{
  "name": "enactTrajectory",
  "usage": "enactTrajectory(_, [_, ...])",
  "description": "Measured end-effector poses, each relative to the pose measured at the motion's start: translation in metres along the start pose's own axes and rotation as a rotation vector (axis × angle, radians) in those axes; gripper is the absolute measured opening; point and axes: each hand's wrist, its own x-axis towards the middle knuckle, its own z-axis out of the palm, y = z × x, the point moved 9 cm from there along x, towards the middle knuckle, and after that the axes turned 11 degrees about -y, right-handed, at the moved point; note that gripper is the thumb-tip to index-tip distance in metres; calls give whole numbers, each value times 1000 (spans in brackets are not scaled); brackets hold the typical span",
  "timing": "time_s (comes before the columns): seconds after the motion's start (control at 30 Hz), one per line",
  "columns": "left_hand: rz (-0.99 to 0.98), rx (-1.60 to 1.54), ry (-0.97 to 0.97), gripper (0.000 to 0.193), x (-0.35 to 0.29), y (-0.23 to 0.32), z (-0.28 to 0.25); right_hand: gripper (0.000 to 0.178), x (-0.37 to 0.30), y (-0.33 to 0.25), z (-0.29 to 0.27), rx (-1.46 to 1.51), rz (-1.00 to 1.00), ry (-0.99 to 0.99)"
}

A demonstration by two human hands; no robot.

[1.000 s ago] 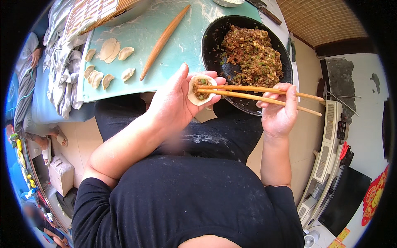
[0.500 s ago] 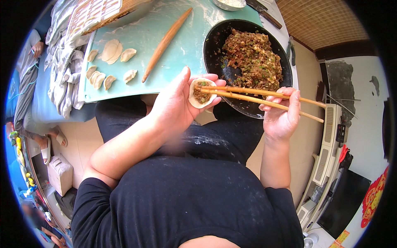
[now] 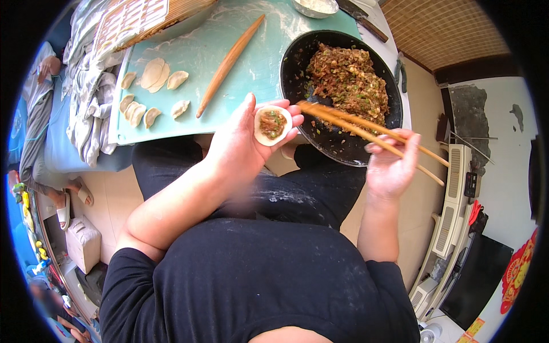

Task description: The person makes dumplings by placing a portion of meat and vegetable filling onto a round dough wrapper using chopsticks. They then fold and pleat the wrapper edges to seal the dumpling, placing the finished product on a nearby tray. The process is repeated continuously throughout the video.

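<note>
On the fingers of my left hand [image 3: 240,134] rests a round dumpling wrapper [image 3: 258,132] with a mound of minced filling [image 3: 272,123] in its middle. My right hand [image 3: 393,166] grips a pair of wooden chopsticks [image 3: 355,127]. Their tips point left, past the near rim of a black pan [image 3: 293,63], apart from the wrapper. More of the brown and green filling is heaped in the pan. Left of my hands, several folded dumplings [image 3: 152,117] and a few overlapping flat wrappers [image 3: 153,74] lie on a floured green mat [image 3: 189,51].
A wooden rolling pin [image 3: 230,67] lies slanted across the mat. Behind it are a slatted tray [image 3: 171,23] and a metal bowl of flour [image 3: 316,7]. A knife [image 3: 366,22] sits at the far right. Crumpled striped cloth [image 3: 94,86] and another person's legs [image 3: 43,137] are at left.
The chopsticks have drawn off the filling, their tips moving up and right toward the pan. My left hand keeps the filled wrapper, shifted slightly left.
</note>
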Motion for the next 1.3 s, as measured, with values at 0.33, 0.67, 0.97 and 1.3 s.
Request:
enactTrajectory(0.33, [-170, 53, 263, 49, -27, -5, -52, 8, -6, 7, 38, -1443, -349, -604])
enactTrajectory(0.67, [-190, -29, 159, 45, -28, -14, -44, 16, -8, 48, 37, -1521, 8, -872])
enactTrajectory(0.97, [-240, 18, -53, 45, -22, -20, 1, 22, -22, -14, 101, -1294, -383, -787])
enactTrajectory(1.3, [-209, 100, -205, 35, -19, -26, 49, 24, -58, -19, 147, -1391, -745, -802])
